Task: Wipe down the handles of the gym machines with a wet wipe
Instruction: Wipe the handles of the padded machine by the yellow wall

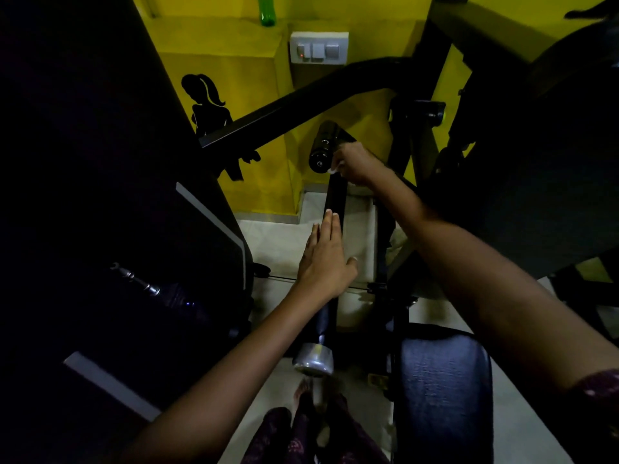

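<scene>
Wipe (335, 169), a small white scrap, showed at the fingers of the right hand (355, 162), which curled around it and pressed it against the black handle (323, 147) at the far end of the machine's bar (336, 199). Left hand (323, 259) lay flat on that bar nearer the body, fingers straight, holding nothing. Behind stood a yellow wall (254, 82) with a switch plate (318, 48); a padded seat (442, 390) sat lower right.
</scene>
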The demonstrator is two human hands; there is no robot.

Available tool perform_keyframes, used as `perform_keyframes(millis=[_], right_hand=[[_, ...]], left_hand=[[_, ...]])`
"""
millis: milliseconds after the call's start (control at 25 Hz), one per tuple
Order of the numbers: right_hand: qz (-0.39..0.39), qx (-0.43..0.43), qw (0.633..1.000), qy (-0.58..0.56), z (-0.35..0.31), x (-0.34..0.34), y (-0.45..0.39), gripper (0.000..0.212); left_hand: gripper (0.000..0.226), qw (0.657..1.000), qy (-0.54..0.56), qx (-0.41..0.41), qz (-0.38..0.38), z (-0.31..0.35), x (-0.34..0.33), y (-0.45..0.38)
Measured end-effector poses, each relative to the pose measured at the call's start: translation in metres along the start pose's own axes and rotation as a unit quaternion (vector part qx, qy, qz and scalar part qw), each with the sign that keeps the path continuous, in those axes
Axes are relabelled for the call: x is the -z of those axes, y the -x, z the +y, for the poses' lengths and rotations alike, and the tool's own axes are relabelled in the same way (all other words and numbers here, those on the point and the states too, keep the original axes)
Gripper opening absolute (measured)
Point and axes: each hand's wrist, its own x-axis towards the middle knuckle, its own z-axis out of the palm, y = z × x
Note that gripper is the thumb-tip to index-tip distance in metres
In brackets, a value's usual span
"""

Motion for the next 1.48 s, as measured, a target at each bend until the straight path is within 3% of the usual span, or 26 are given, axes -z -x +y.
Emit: perform_keyframes(millis=[280, 440, 720, 1000, 1200, 1360, 1480], right_hand=[[0.021, -0.024, 0.999, 0.04, -0.014, 0.003, -0.001, 0.024], [-0.049, 0.001, 0.998, 0.039, -0.016, 0.002, 0.005, 0.021], [-0.02, -0.017, 1.0, 0.017, -0.011, 0.014, 0.002, 0.023], [-0.064, 0.071, 0.995, 0.037, -0.021, -0.001, 0.04, 0.019], [0.0, 0.028, 1.0, -0.006, -0.017, 0.0, 0.033, 0.018], [0.042, 0.029, 0.999, -0.01, -0.016, -0.011, 0.054, 0.017], [0.034, 0.044, 0.998, -0.029, -0.011, -0.01, 0.061, 0.017]], left_hand=[[0.093, 0.997, -0.083, -0.004, -0.006, 0.003, 0.002, 0.001], [0.097, 0.994, -0.105, 0.0, -0.01, 0.004, 0.001, 0.001], [0.099, 0.994, -0.106, -0.005, -0.01, 0.005, 0.002, 0.004], [0.097, 0.995, -0.103, -0.004, -0.009, 0.005, 0.002, 0.002], [0.093, 0.999, -0.035, -0.012, -0.013, 0.002, 0.003, 0.003], [0.084, 0.998, -0.052, -0.035, -0.02, -0.003, 0.003, 0.009], [0.054, 0.99, -0.034, -0.13, -0.039, -0.013, 0.004, 0.021]])
